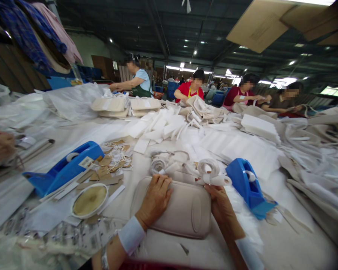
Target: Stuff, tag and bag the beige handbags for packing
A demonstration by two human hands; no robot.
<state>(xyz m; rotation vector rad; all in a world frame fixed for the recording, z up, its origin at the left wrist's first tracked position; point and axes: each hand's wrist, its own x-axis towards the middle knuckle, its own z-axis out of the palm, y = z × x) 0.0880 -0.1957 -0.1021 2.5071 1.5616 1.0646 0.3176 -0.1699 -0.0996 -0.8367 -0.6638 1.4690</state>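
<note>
A beige rounded-corner bag lies flat on the table in front of me, with an oval raised shape at its right side. My left hand rests across its upper left part, fingers together and bent over the far edge. At the upper right corner, my right hand is closed on the bag's edge, close to a wrapped strap end; its fingertips are partly hidden. Coiled straps in pale wrapping lie just beyond the bag. A blue tape dispenser stands right of my right hand.
Another blue tape dispenser is at left, beside tan tags with strings and a round tub of yellowish paste. White foam sheets and more beige bags are heaped behind. Another person's hand is at far left; several co-workers sit opposite.
</note>
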